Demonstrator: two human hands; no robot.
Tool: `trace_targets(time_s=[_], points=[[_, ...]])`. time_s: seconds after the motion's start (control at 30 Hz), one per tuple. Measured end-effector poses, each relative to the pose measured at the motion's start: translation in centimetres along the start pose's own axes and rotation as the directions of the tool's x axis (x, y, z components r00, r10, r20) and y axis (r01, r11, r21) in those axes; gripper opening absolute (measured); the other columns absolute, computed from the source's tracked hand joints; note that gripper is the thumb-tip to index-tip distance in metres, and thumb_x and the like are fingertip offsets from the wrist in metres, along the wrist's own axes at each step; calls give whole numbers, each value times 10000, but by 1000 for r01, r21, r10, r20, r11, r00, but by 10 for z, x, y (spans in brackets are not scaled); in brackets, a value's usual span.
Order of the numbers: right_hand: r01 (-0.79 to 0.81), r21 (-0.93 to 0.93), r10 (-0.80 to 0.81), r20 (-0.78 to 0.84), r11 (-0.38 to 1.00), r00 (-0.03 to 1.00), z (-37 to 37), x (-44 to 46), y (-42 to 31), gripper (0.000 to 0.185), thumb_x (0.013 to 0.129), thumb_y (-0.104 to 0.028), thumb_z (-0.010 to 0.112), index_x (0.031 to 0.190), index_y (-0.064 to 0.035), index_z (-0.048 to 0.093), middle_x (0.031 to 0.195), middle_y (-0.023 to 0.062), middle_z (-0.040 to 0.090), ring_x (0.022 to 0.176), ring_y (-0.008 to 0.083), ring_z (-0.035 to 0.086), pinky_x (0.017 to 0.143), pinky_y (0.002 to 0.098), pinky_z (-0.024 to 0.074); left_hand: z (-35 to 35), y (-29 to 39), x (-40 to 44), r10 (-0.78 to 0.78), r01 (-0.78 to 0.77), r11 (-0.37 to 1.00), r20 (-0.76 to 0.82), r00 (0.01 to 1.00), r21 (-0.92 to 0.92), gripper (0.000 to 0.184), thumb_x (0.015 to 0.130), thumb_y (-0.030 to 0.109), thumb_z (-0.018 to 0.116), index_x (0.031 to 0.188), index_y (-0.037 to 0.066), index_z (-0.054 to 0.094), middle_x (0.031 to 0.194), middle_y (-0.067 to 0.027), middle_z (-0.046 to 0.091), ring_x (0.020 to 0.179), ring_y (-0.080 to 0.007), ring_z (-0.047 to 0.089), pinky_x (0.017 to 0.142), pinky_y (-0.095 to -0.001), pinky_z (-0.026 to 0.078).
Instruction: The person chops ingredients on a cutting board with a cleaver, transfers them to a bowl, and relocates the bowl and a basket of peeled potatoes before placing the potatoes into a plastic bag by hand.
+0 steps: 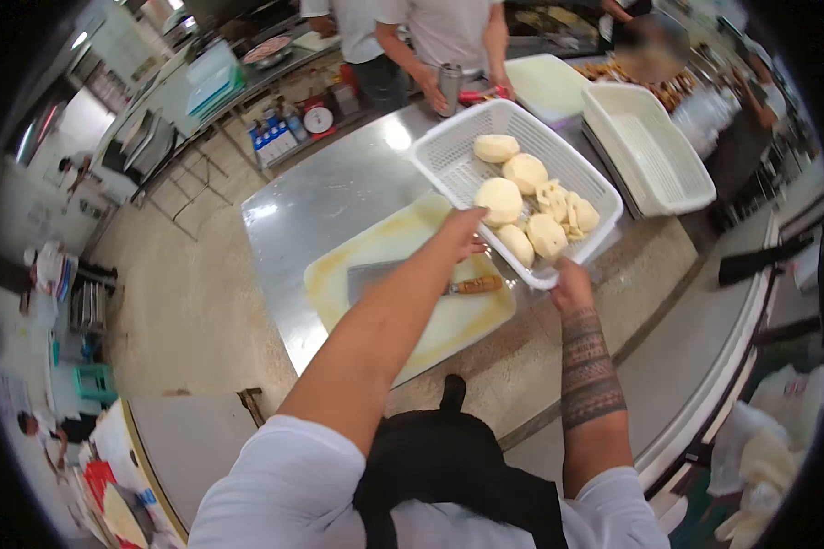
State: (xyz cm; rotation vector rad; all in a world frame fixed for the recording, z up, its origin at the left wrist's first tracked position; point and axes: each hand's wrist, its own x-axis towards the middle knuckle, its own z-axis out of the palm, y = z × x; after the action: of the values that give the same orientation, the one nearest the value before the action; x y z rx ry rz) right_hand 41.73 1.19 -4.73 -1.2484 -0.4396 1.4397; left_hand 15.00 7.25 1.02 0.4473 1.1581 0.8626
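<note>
A white plastic basket [604, 197] holds several peeled, pale-yellow round vegetables [499, 199] and some cut slices [566, 210]; their exact kind I cannot tell. My left hand [467, 233] grips the basket's near left side, thumb by the rim and fingers below. At the near right corner, my right hand [572, 285] is closed on the rim. Below my left forearm lies a cleaver [476, 285] with a wooden handle, flat on a yellow-stained white cutting board [412, 357]. My forearm hides part of its blade.
The steel table [288, 229] carries the board. Beyond the basket stand another cutting board [547, 87] and stacked white baskets [650, 151]. Across the table, a person [444, 41] has hands near a metal cylinder [449, 89] and a red-handled item [481, 94]. A scale [318, 120] sits on a low shelf.
</note>
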Motion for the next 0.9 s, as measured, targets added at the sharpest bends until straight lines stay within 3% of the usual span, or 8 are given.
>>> trace_targets(time_s=[0.1, 0.37, 0.47, 0.57, 0.63, 0.73, 0.83, 0.9], points=[[46, -77, -45, 18, 996, 999, 0, -8, -5, 319, 848, 29, 578, 1164, 74, 563, 1036, 132, 624, 941, 275, 665, 856, 427, 559, 14, -26, 44, 190, -185, 982, -183, 965, 42, 566, 877, 100, 636, 1406, 10, 457, 1230, -218, 648, 781, -375, 699, 510, -468, 582], [158, -72, -151, 101, 985, 983, 7, -84, -34, 384, 865, 48, 549, 1249, 60, 536, 1055, 98, 607, 951, 225, 649, 835, 382, 558, 26, 14, -80, 338, -291, 929, -199, 920, 229, 968, 867, 94, 661, 1671, 107, 120, 1306, -199, 634, 809, -261, 697, 466, -376, 524], [175, -56, -166, 148, 983, 975, 46, -165, -61, 447, 864, 43, 532, 1309, 77, 515, 1126, 135, 625, 1019, 244, 664, 887, 394, 574, -5, 26, -188, 278, -270, 957, -74, 958, 106, 1032, 912, 301, 735, 1679, 134, 65, 1480, -192, 541, 1156, -315, 652, 736, -451, 592], [117, -65, -98, 243, 991, 965, 44, -208, -76, 473, 860, 49, 492, 1330, 106, 510, 1167, 179, 636, 1037, 289, 679, 913, 419, 580, -85, 36, -235, 434, -464, 883, -263, 862, -63, 1013, 969, 474, 700, 1680, 206, 30, 1664, -207, 298, 1493, -397, 367, 1066, -554, 468], [119, -102, -88, 272, 988, 958, 58, -240, -77, 513, 835, 42, 500, 1345, 106, 502, 1183, 184, 636, 1048, 296, 678, 923, 417, 580, -142, 52, -278, 544, -592, 804, -337, 768, -52, 1064, 962, 655, 594, 1684, 154, -6, 1687, -170, 290, 1592, -328, 136, 1198, -703, 103], [100, -191, -25, 359, 977, 933, 87, -295, -59, 610, 780, 31, 507, 1385, 104, 478, 1211, 191, 636, 1066, 299, 677, 941, 414, 578, -227, 49, -353, 569, -634, 773, -400, 718, -39, 944, 963, 519, 678, 1665, 128, 182, 1603, -165, 435, 1514, -329, 348, 1178, -636, 292], [66, -296, 69, 425, 953, 903, 139, -346, -22, 713, 719, 1, 514, 1419, 116, 435, 1198, 212, 634, 1017, 311, 691, 910, 425, 590, -291, 12, -420, 616, -636, 769, -190, 765, -69, 758, 935, 195, 722, 1589, 47, 368, 1544, -184, 497, 1447, -322, 445, 1205, -479, 338], [1, -398, 215, 498, 917, 840, 161, -360, -15, 793, 703, -11, 515, 1479, 99, 400, 1263, 210, 625, 1072, 312, 683, 952, 422, 591, -317, -12, -471, 594, -654, 749, -326, 735, -108, 727, 872, 76, 665, 1549, 9, 410, 1493, -176, 544, 1413, -309, 482, 1204, -446, 340]])
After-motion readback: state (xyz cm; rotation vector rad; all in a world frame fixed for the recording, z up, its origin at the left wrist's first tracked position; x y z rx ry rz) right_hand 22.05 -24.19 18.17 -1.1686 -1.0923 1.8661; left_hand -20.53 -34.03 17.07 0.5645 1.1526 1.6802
